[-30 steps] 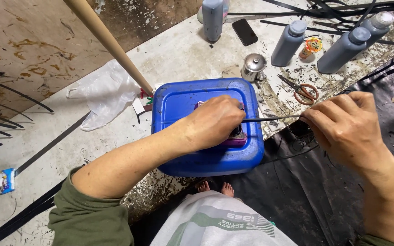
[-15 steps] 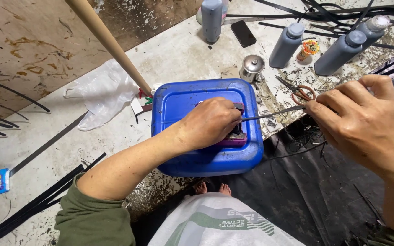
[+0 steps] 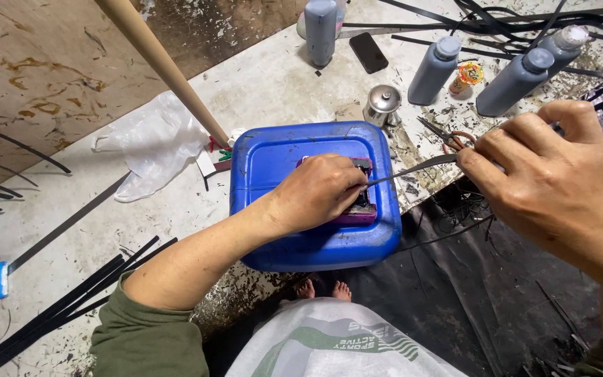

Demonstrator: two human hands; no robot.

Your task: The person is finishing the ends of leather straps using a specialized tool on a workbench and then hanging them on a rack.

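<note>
The left hand point(image 3: 319, 192) presses a small purple block point(image 3: 361, 209) on top of a blue plastic jerrycan point(image 3: 315, 237). The right hand point(image 3: 553, 181) pinches a thin dark strip point(image 3: 413, 169) stretched from that block. Beyond stand grey bottles point(image 3: 433, 70), scissors point(image 3: 448, 136), and a small orange-labelled jar point(image 3: 465, 75) on the surface.

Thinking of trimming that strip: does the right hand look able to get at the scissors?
Probably yes. The scissors lie uncovered on the floor just beyond the right hand, nothing between them, but that hand is pinching the dark strip.
</note>
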